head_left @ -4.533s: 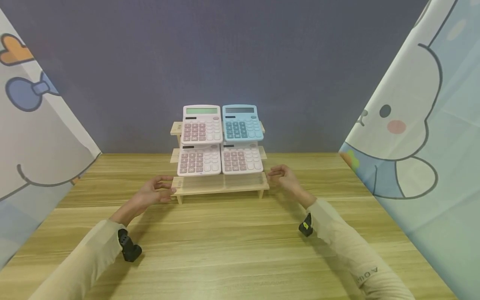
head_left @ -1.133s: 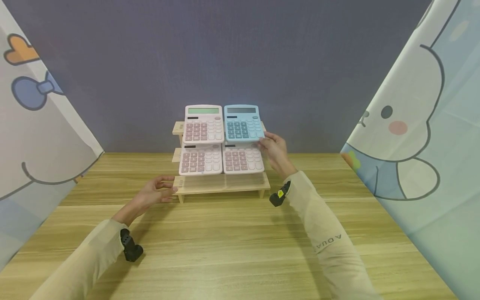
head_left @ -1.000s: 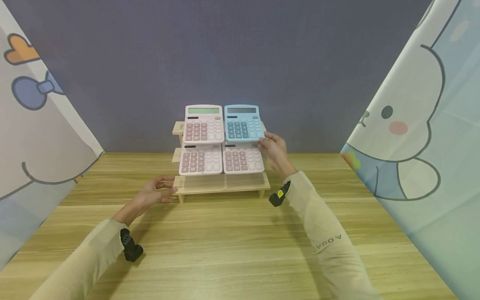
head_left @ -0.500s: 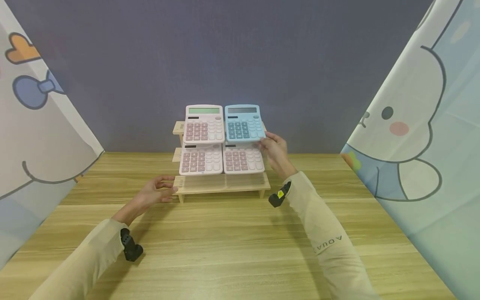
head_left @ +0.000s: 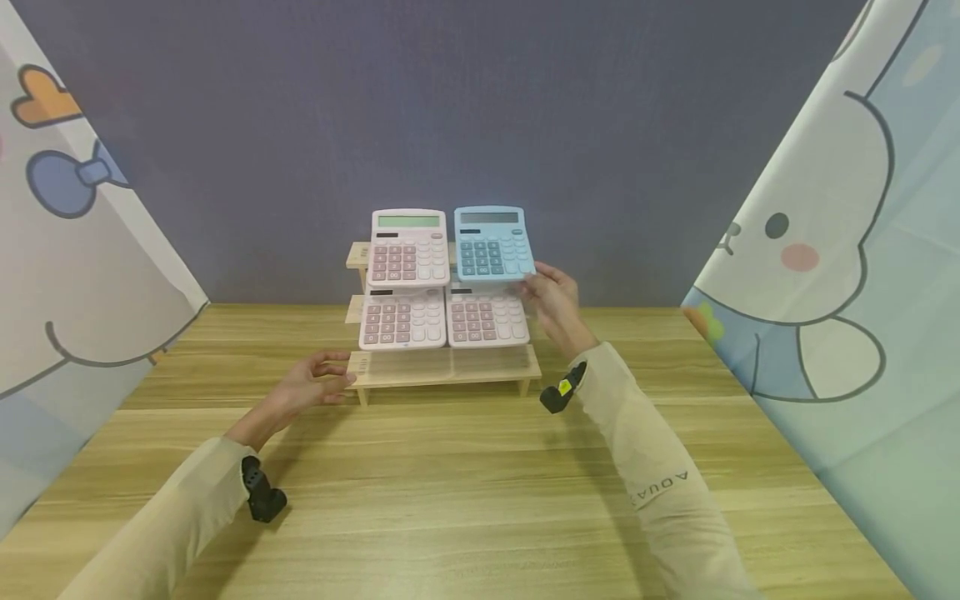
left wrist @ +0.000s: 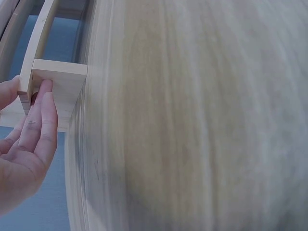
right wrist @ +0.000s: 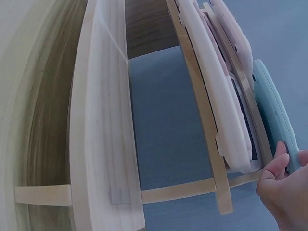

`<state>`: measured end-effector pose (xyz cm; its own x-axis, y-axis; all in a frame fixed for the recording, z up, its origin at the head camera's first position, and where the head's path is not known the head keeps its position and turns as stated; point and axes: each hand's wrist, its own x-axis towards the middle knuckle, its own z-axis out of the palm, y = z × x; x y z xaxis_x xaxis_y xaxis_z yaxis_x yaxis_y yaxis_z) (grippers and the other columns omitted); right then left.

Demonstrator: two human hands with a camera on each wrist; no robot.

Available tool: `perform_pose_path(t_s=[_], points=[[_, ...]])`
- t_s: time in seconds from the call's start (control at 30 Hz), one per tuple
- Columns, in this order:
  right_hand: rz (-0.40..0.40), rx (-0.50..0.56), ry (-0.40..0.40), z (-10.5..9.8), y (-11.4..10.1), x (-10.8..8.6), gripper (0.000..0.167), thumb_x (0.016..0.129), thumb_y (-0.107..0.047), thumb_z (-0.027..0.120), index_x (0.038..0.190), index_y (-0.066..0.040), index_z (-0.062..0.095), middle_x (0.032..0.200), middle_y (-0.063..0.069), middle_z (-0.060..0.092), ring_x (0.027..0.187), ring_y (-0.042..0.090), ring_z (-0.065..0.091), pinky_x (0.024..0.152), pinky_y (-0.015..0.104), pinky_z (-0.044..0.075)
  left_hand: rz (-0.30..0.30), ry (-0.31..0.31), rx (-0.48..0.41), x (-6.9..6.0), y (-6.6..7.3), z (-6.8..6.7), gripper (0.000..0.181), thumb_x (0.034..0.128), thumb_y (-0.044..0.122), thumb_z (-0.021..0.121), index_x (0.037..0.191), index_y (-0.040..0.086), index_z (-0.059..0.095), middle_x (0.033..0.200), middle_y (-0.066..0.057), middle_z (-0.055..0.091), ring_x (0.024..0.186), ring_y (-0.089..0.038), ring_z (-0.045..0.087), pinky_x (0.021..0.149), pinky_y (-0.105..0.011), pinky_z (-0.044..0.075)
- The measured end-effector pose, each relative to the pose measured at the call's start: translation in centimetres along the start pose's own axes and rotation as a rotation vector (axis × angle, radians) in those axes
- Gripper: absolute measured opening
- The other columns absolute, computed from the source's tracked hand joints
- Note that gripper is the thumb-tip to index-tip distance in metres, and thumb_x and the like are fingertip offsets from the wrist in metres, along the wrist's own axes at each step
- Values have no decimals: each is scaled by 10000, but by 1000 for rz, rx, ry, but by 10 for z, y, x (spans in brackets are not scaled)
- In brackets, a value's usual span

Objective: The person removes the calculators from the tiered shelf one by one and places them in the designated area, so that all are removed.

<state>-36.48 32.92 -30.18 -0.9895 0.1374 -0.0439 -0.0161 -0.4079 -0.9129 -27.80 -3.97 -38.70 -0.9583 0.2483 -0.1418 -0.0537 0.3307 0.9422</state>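
Observation:
A blue calculator (head_left: 493, 243) is at the top right of a three-step wooden rack (head_left: 442, 377), beside a pink-and-white calculator (head_left: 408, 250). My right hand (head_left: 557, 308) pinches its lower right corner; in the right wrist view the thumb and fingers (right wrist: 276, 166) lie on either side of it. Its lower edge looks tipped away from the top step. Below sit two more pink-and-white calculators (head_left: 402, 321) side by side on the middle step. My left hand (head_left: 300, 387) grips the left end of the bottom step, fingers underneath and thumb on the other face in the left wrist view.
The rack stands on a wood-grain table (head_left: 435, 500), close to a dark grey back wall (head_left: 465, 108). Cartoon-printed cloth hangs at the left (head_left: 82, 275) and right (head_left: 832, 250). No calculator lies on the bottom step.
My right hand has risen from beside the bottom step to the blue calculator's corner. The calculator has just shifted slightly right and up, widening its gap from the pink one. My left hand stays put.

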Motion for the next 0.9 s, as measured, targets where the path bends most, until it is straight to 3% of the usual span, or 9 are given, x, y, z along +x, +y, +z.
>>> perform_pose_path(t_s=[0.57,0.9], points=[[-12,16,-11,-19,-11,-1,457,871,106,470,1315,65,371,1032,80,507,822,139,552,727,162,503,11,-1,2,0,-1,0,672,883,223,615,1394,-27,256,1314,-301,345,955,-168,576,843,-373,543],[-28,31,-6,-36,-20,-5,464,872,112,468,1321,78,357,996,89,521,741,134,562,691,166,494,20,-4,-12,1,-1,0,655,894,197,598,1392,-42,246,1294,-294,354,922,-129,575,836,-360,546]])
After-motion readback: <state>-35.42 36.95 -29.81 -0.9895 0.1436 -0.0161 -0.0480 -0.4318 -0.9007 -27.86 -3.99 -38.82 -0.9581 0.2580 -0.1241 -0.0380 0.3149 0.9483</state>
